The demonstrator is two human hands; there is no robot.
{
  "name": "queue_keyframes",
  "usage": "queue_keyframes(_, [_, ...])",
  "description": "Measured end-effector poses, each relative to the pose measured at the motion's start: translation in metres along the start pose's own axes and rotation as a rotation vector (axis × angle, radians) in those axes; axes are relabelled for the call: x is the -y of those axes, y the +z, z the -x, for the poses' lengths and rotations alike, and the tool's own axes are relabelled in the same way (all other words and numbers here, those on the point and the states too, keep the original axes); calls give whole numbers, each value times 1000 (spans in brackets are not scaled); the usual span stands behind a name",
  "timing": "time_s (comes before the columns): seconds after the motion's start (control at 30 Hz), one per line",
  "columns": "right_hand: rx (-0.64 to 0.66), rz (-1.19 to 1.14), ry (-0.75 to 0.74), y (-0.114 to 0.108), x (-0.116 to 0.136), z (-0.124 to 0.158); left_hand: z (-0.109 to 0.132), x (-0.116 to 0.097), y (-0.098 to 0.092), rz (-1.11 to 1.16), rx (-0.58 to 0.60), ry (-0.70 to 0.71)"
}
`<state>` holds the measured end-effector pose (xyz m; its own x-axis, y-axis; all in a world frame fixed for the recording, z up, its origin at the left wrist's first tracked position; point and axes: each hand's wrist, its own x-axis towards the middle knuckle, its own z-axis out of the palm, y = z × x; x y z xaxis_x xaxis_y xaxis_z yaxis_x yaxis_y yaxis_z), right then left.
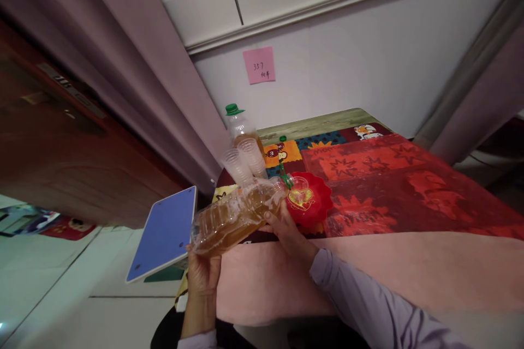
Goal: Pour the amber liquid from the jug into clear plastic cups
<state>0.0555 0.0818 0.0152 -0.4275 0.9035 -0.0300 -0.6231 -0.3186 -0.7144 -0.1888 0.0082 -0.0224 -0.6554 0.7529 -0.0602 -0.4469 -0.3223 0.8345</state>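
A big clear plastic bottle (237, 215) of amber liquid lies tilted nearly on its side, its neck toward a plastic cup (301, 191) on a red scalloped plate (319, 212). My left hand (204, 270) supports the bottle's base from below. Near the neck, my right hand (284, 229) grips the bottle's side with bent fingers. Some yellowish liquid shows in the cup. Just behind the bottle stand two stacks of clear plastic cups (251, 158). A green handle ring (285, 175) sits around the bottle's neck.
Another bottle with a green cap (234, 109) stands at the back left. A loose green cap (283, 138) lies on the patterned tablecloth (368, 180). Left of the table is a blue board (164, 232). A pink note (259, 65) is stuck to the wall.
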Motion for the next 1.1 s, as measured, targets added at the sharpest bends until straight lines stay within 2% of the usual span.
queue_keyframes(0.13, [-9,4,8,0,2,0,2,-1,5,-18,-2,-1])
queue_keyframes(0.33, [-5,-4,16,3,6,4,6,-6,10,-17,58,10])
queue_keyframes(0.67, [24,-12,-25,6,11,4,11,-8,19,-40,40,46])
queue_keyframes(1.1, [-3,4,-14,0,3,0,6,-6,9,-46,57,29])
